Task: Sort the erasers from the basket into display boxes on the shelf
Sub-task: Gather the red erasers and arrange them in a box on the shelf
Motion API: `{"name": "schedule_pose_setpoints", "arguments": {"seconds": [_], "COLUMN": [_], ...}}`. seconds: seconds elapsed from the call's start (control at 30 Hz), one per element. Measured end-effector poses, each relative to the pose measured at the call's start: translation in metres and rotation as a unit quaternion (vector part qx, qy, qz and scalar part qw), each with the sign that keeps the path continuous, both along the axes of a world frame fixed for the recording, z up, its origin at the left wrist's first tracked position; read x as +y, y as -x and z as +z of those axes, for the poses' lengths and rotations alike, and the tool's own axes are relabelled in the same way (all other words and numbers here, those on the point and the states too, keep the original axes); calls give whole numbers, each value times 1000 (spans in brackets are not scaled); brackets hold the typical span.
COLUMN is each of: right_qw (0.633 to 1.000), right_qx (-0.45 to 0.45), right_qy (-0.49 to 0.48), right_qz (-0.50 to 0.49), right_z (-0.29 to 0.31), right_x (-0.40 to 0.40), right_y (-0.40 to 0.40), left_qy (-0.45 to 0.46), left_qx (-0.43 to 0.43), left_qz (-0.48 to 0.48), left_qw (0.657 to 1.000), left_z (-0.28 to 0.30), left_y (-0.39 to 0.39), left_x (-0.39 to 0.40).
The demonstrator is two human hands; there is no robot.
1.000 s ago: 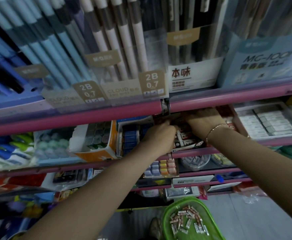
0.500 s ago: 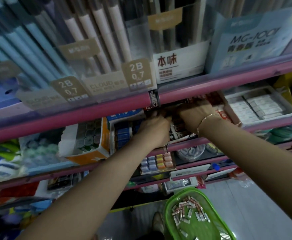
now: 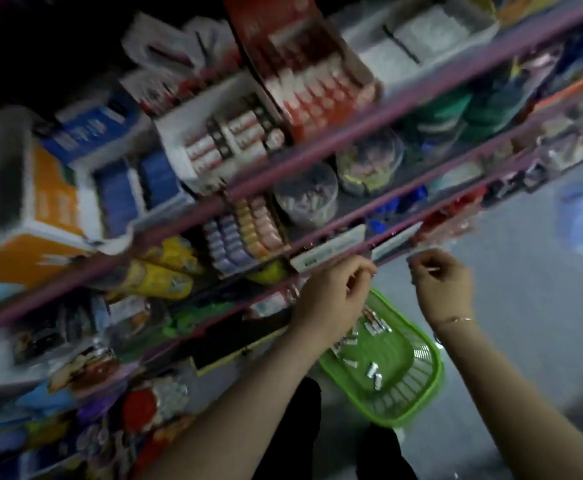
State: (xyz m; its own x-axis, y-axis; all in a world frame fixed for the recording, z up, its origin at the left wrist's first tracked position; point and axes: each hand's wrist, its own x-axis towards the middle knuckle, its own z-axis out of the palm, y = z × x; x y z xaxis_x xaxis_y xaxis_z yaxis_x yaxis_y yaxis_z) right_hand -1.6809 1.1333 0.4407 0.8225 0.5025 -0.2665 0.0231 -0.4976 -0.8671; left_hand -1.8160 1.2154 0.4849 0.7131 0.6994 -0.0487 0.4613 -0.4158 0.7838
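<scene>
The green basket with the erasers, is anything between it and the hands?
Nothing visible blocks the way. The left hand and right hand hover just above the green basket, whose top is open, with loose erasers lying inside.

Your green basket [image 3: 418,382] sits low on the floor beside the shelf [image 3: 317,157], holding a scatter of small pale erasers [image 3: 373,370]. Up on the shelf, a white display box [image 3: 176,143] holds rows of red-and-white erasers, blurred here.
</scene>
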Motion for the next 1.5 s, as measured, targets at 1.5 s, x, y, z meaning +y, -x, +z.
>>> {"name": "schedule_pose_setpoints", "arguments": {"seconds": [1.5], "right_qw": [966], "right_qx": [97], "right_qy": [223], "right_qz": [85], "right_z": [-725], "right_x": [-85], "right_y": [47], "left_qy": [-10], "left_qx": [431], "left_qz": [-52], "left_qw": [901], "left_z": [-756], "left_y": [6], "left_x": [-8]}}
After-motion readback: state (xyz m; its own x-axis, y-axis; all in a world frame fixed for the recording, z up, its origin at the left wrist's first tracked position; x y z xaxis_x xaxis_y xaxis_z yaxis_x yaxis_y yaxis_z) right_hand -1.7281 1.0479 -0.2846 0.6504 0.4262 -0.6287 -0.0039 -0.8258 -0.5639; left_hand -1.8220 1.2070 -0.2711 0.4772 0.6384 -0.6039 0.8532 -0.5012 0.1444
